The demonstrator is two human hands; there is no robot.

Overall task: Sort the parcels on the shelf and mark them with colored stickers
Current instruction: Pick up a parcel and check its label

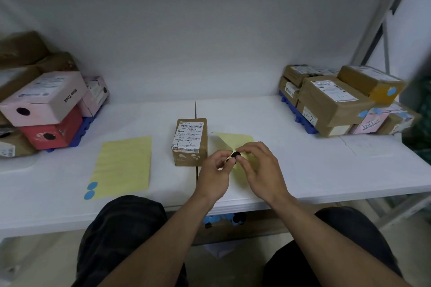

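A small brown parcel (190, 142) with a white label stands alone at the middle of the white shelf (303, 158). Just right of it my left hand (215, 171) and my right hand (258, 168) meet over a yellow backing sheet (233, 141). Both pinch a round black sticker (236, 154) between their fingertips, and the sheet lifts with it. A second yellow sheet (123, 168) lies flat to the left, with two blue stickers (91, 190) at its near corner.
Pink, red and brown parcels (46, 109) with black dots are stacked at the left on a blue pallet. Brown and pink parcels (338, 100) with blue dots are stacked at the right. Loose blue and black stickers (224, 219) lie under the shelf edge, between my knees.
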